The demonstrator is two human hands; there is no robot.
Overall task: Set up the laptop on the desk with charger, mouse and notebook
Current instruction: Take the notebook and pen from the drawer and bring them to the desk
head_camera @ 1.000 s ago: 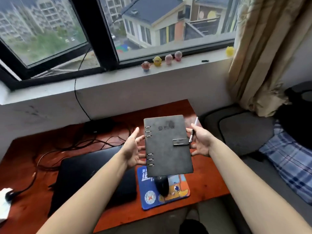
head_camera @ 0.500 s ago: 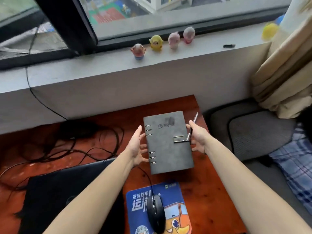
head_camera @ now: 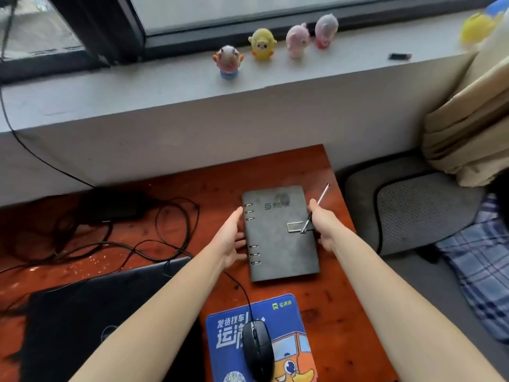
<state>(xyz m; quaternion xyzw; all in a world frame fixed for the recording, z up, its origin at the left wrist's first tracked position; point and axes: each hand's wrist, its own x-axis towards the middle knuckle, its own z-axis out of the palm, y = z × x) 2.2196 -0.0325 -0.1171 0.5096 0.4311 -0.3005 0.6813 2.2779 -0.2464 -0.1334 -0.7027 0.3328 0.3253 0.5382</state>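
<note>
A grey ring-bound notebook (head_camera: 279,232) lies flat on the far right part of the reddish wooden desk (head_camera: 209,188). My left hand (head_camera: 230,241) grips its left spine edge. My right hand (head_camera: 322,227) holds its right edge together with a thin pen (head_camera: 316,208) that sticks up past the fingers. A closed black laptop (head_camera: 91,321) lies at the lower left, partly under my left forearm. A black wired mouse (head_camera: 257,348) sits on a blue mouse pad (head_camera: 286,315) near the front. A black charger brick (head_camera: 113,205) and tangled cables (head_camera: 154,244) lie at the back left.
Several small toy figures (head_camera: 261,45) stand on the grey window sill (head_camera: 137,89) above the desk. A grey chair cushion (head_camera: 413,210) sits just right of the desk edge, with plaid fabric (head_camera: 482,266) and a beige curtain (head_camera: 468,133) beyond.
Both hands have carried the notebook forward and down until it rests on the desk behind the mouse pad. The view has tilted downward and closer to the desk.
</note>
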